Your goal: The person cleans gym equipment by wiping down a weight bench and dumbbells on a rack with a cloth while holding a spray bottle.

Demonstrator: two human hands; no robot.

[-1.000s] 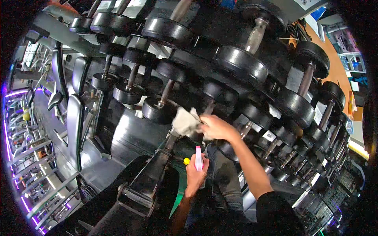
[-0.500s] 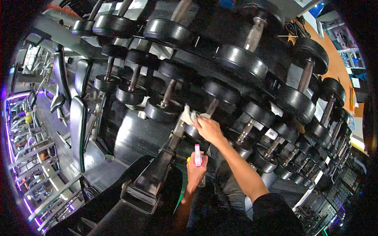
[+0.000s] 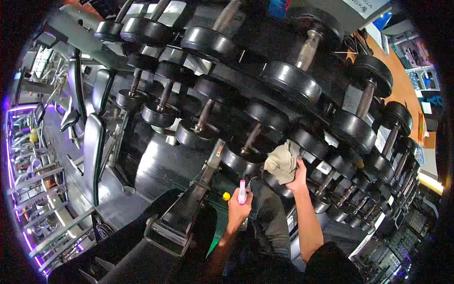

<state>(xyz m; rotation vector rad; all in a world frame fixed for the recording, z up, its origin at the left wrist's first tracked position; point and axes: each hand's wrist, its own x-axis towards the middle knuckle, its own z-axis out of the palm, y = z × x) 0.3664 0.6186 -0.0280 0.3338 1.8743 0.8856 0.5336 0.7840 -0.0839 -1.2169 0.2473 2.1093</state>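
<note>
My right hand (image 3: 298, 176) grips a crumpled pale cloth (image 3: 282, 162), which hangs in front of a dumbbell in the lower row. Lower down, my left hand (image 3: 240, 207) is closed around a spray bottle with a pink and white top (image 3: 242, 191); its body is mostly hidden by the fingers. Left of the cloth, a black dumbbell (image 3: 252, 137) with a metal handle rests on the rack. Another dumbbell (image 3: 204, 115) lies further left. A yellow round knob (image 3: 226, 196) shows just left of my left hand.
An upper row of larger dumbbells (image 3: 293, 81) runs above. A black bench frame (image 3: 177, 220) stands at the lower left, close to my legs. Padded benches (image 3: 94, 154) are further left, and a wooden surface (image 3: 402, 85) lies at the upper right.
My right hand has moved right with the cloth, away from the dumbbell it was touching, which now shows more fully. My left hand still holds the bottle and is slightly lower.
</note>
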